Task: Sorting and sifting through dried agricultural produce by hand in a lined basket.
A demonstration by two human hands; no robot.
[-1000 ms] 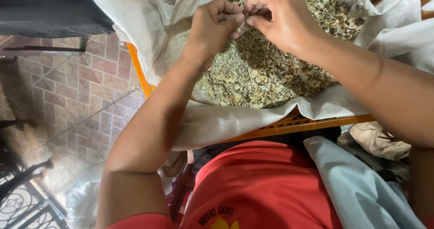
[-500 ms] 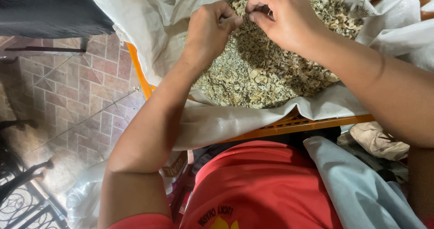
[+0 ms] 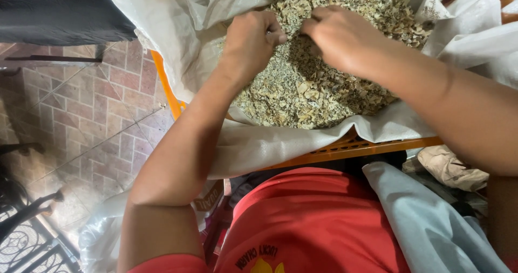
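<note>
Both our hands have dropped from pinching above the heap to resting on it. Our left hand (image 3: pixel 251 41) is curled, thumb pressed to fingers, seemingly nipping a few flakes, though we cannot tell for sure; our right hand (image 3: pixel 342 38) lies fingers-down, grip half spread. These dry flakes (image 3: pixel 302 92) fill a white sack (image 3: pixel 259 143) lining an orange crate (image 3: pixel 356 148). They look light, brittle and loose, best pinched up gently in small amounts.
</note>
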